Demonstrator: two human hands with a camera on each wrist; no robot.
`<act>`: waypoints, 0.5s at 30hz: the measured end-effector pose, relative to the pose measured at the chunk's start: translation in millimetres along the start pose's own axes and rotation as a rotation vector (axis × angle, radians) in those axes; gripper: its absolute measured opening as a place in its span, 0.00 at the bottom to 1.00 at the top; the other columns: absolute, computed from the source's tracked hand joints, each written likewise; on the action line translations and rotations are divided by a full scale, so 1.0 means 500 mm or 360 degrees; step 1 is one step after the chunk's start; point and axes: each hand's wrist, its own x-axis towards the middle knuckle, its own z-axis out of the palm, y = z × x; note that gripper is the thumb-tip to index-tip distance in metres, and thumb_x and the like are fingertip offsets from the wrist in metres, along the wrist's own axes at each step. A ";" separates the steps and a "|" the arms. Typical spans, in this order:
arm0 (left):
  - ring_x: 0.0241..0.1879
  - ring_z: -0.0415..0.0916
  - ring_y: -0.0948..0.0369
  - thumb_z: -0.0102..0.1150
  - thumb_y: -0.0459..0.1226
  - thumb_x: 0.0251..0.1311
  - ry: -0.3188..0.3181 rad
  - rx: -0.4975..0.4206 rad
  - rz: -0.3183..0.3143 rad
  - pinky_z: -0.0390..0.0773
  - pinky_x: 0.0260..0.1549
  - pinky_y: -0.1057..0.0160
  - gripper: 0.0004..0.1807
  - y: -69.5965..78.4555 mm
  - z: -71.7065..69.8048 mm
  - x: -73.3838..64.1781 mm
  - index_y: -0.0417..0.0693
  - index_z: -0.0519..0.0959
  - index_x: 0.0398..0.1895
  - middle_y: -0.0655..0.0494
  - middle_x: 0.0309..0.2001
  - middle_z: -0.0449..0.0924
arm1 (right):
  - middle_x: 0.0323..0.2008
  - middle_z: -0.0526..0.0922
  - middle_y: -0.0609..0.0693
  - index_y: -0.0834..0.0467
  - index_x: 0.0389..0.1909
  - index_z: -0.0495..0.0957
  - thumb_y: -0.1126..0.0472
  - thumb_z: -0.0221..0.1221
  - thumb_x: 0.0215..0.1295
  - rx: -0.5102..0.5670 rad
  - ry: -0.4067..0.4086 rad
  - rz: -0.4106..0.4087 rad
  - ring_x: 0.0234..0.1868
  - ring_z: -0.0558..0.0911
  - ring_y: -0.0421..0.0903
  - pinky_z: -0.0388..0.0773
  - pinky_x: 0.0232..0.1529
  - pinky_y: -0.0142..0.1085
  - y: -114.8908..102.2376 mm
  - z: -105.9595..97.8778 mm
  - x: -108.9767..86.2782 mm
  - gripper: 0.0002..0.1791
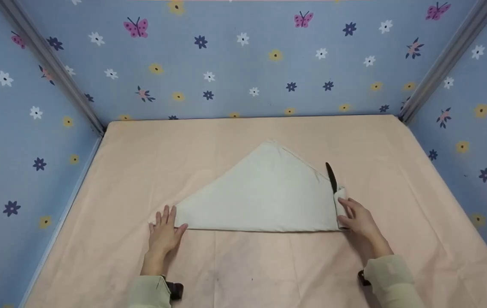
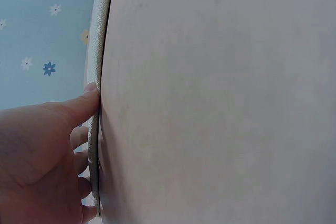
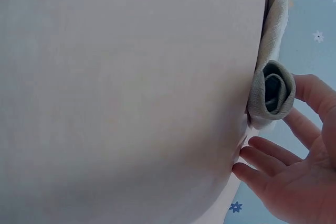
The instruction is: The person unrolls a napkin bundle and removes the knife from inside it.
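Note:
A white cloth napkin, folded to a point at the top, lies flat on the covered table. Its right end is wound into a small roll, whose open coil faces the right wrist camera. From the roll's far end sticks a dark knife; the rest of it is hidden in the cloth. My right hand holds the roll between thumb and forefinger, the other fingers low by the table. With fingers spread and extended, my left hand rests on the napkin's left corner.
A peach cloth with faint creases covers the table. Blue flowered panels stand behind it and at both sides, with grey posts at the back corners. Dark wrist devices show at both sleeves.

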 end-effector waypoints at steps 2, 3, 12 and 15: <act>0.64 0.32 0.37 0.46 0.48 0.62 0.0001 0.0003 0.0002 0.33 0.56 0.36 0.38 0.000 0.000 0.000 0.34 0.47 0.66 0.35 0.66 0.38 | 0.62 0.50 0.73 0.65 0.61 0.60 0.65 0.55 0.59 -0.0017 0.0011 -0.0006 0.62 0.50 0.67 0.49 0.60 0.55 -0.002 0.003 0.000 0.30; 0.64 0.32 0.37 0.45 0.48 0.62 0.0000 0.0001 0.0001 0.33 0.56 0.36 0.38 0.000 0.000 0.000 0.34 0.47 0.66 0.35 0.66 0.38 | 0.62 0.51 0.72 0.66 0.61 0.59 0.65 0.55 0.58 -0.0021 0.0015 -0.0006 0.62 0.50 0.67 0.49 0.60 0.54 -0.004 0.005 0.001 0.30; 0.64 0.32 0.37 0.45 0.48 0.62 0.0010 -0.0003 0.0026 0.33 0.56 0.36 0.38 -0.001 0.001 -0.003 0.34 0.47 0.66 0.34 0.66 0.38 | 0.63 0.51 0.69 0.68 0.62 0.56 0.65 0.56 0.58 -0.0059 0.0050 0.0026 0.64 0.50 0.64 0.47 0.62 0.52 -0.019 0.015 0.012 0.32; 0.63 0.33 0.37 0.45 0.48 0.62 0.0022 0.0000 0.0047 0.35 0.56 0.35 0.37 -0.001 0.001 -0.004 0.33 0.47 0.66 0.33 0.66 0.39 | 0.64 0.49 0.68 0.67 0.63 0.54 0.64 0.57 0.57 -0.0052 0.0028 0.0066 0.64 0.48 0.64 0.46 0.62 0.52 -0.021 0.019 0.016 0.35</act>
